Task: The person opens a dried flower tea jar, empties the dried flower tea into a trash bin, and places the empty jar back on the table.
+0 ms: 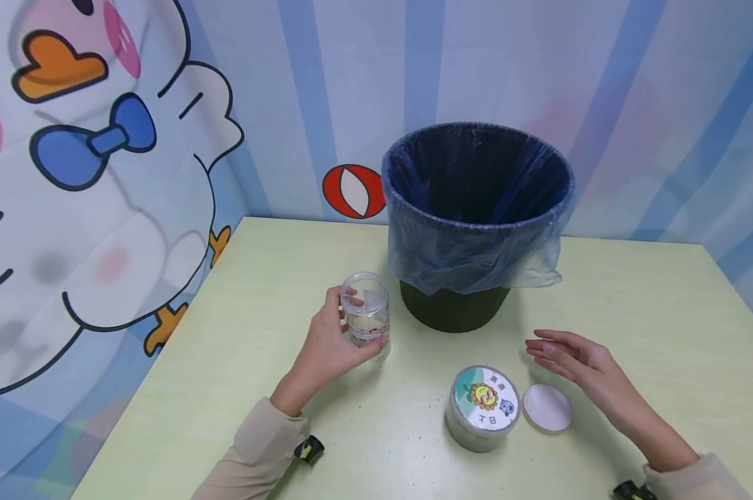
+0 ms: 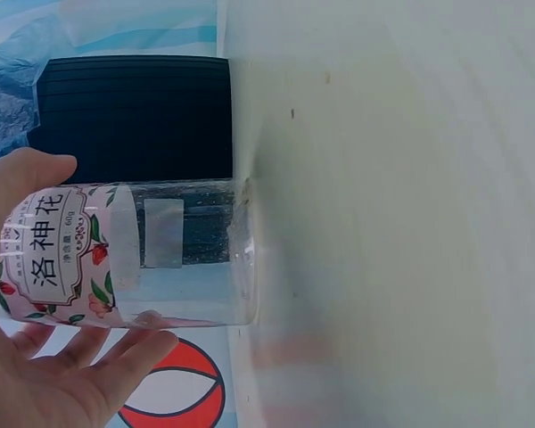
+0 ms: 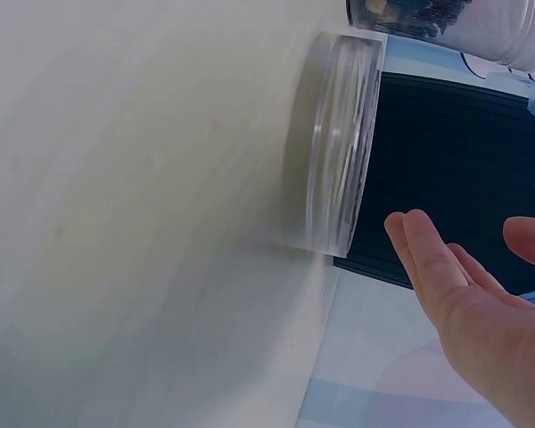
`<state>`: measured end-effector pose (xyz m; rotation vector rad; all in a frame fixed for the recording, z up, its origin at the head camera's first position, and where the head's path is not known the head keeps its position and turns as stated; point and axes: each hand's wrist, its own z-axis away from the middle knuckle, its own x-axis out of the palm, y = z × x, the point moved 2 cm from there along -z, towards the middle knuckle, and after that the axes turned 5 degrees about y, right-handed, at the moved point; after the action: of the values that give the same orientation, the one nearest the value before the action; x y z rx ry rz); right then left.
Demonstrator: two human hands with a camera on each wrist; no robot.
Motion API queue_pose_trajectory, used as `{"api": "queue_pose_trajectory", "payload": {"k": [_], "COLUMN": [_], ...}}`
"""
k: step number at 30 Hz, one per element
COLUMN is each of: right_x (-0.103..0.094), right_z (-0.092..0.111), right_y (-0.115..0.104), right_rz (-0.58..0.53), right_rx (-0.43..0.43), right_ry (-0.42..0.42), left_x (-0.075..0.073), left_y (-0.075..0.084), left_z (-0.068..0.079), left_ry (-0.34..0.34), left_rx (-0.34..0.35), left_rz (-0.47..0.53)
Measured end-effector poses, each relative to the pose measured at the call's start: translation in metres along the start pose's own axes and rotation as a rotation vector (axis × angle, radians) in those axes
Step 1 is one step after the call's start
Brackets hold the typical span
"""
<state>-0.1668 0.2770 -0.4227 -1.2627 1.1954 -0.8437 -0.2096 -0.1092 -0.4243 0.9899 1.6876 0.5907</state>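
Note:
A clear plastic jar [image 1: 371, 321] with its mouth uncovered stands upright in the grip of my left hand [image 1: 329, 347]. Fingers and thumb curl around its pink floral label [image 2: 58, 254] in the left wrist view; below the label the wall is see-through and little but a pale patch shows. My right hand [image 1: 585, 368] is held over the table, fingers nearly straight and holding nothing. Just below it lies a round clear lid [image 1: 547, 407]. Beside the lid is a capped jar [image 1: 484, 410] with a sunflower sticker on top; dark pieces show inside it in the right wrist view.
Behind the hands stands a black trash bin [image 1: 454, 309] lined with a translucent blue bag [image 1: 470, 257]. Small dark crumbs dot the pale table [image 1: 388, 451] near its front. A cartoon-printed backdrop [image 1: 351, 83] rises along the back and left edges.

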Motion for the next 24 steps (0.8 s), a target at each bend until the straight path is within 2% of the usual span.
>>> {"api": "queue_pose_trajectory", "payload": {"k": [7,16,24], "right_x": [0.000,-0.001,-0.002], "right_z": [0.002,0.005,0.009], "right_y": [-0.002,-0.004,-0.006], "right_rz": [0.002,0.020,0.065], "right_rx": [-0.017,-0.023,0.031], "right_ry": [-0.005,-0.013,-0.003], "left_x": [-0.005,-0.011,-0.020], "left_y": [0.004,0.002,0.002], "left_z": [0.001,0.009,0.023], "left_ry": [-0.018,-0.045,-0.032], "left_rx": [-0.044,-0.081,-0.156], "left_rz": [-0.003,-0.040,-0.091]}}
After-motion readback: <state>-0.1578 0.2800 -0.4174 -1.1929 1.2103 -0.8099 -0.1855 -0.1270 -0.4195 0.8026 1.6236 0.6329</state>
